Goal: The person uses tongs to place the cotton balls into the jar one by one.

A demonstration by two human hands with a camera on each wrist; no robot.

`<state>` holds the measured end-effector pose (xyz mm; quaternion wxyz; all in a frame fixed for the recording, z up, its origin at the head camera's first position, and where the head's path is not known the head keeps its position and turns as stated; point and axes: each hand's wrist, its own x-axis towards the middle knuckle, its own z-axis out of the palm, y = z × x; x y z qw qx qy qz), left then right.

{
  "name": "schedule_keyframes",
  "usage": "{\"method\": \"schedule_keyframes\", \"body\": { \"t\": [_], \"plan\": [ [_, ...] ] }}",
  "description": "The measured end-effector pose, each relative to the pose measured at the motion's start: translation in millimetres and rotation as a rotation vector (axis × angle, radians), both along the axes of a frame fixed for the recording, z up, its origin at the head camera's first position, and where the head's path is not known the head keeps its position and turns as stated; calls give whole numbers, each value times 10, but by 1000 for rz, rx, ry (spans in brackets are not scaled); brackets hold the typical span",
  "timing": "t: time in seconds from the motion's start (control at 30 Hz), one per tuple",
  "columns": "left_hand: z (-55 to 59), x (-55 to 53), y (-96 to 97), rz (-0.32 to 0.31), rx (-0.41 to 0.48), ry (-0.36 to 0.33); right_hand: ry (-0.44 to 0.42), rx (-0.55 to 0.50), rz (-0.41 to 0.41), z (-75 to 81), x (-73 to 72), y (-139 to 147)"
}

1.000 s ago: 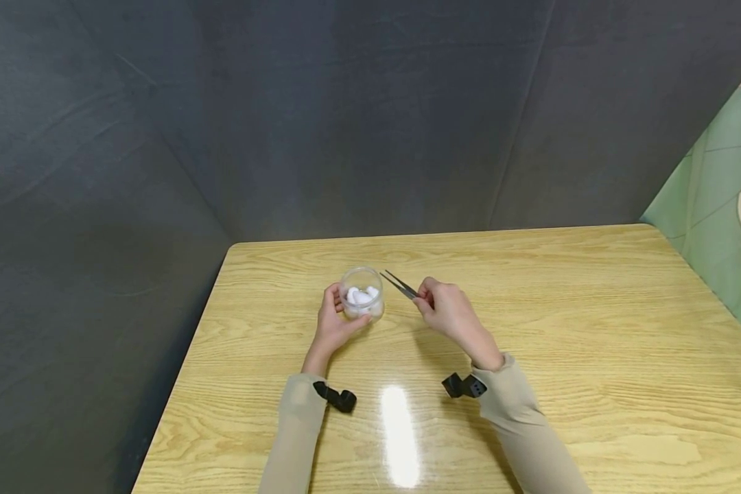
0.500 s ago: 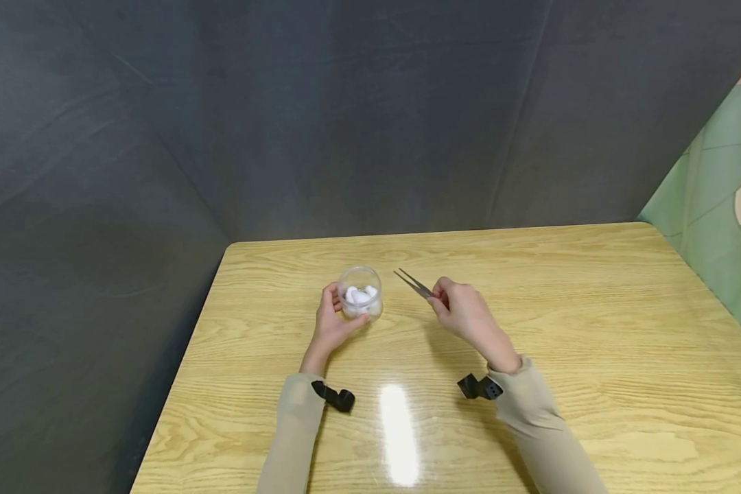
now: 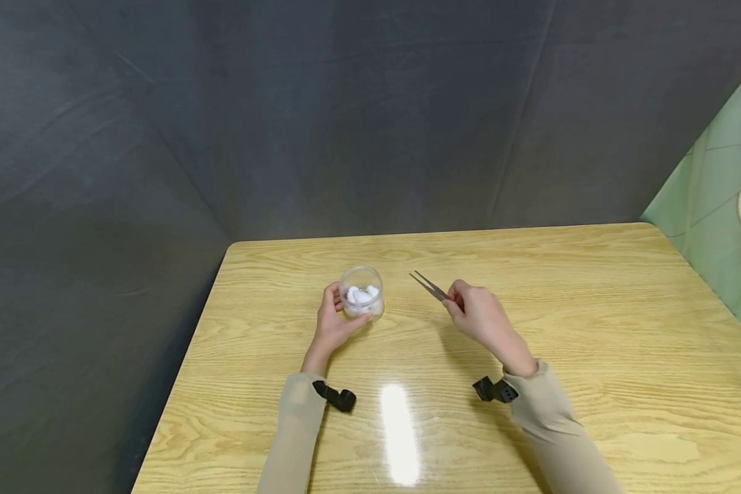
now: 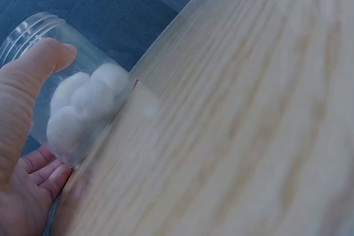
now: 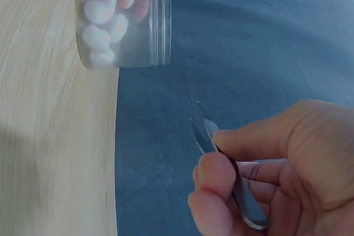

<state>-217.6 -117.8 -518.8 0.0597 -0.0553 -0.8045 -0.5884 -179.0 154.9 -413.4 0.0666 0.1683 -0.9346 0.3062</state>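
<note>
A clear lidless jar stands upright on the wooden table, left of the middle. Several white cotton balls lie in its lower half. My left hand grips the jar from the left, thumb on the near side and fingers round the far side. To the right of the jar, my right hand pinches metal tweezers between thumb and fingers, above the table. Their tips are apart, pointing up and left, with nothing between them. In the right wrist view the tweezers are well apart from the jar.
The light wood table extends to the right of both hands. Dark cloth rises behind its back edge and along the left side. At the far right hangs a green patterned cloth. Each sleeve carries a black wrist camera.
My right hand has moved to the right with the tweezers, away from the jar. My left hand and the jar have stayed in place.
</note>
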Motion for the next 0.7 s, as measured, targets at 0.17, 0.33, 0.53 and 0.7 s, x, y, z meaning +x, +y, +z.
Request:
{"method": "schedule_keyframes", "body": {
  "t": [0.17, 0.33, 0.53, 0.7],
  "plan": [
    [-9, -3, -5, 2, -2, -5, -1, 8, -6, -3, 10, 55],
    [-13, -3, -8, 7, -1, -10, 4, 17, -14, -10, 30, 108],
    [-9, 1, -10, -1, 4, -5, -15, 19, -26, -55, 56, 183],
    [50, 33, -2, -9, 4, 2, -26, 13, -43, -101, 74, 246]
  ]
}}
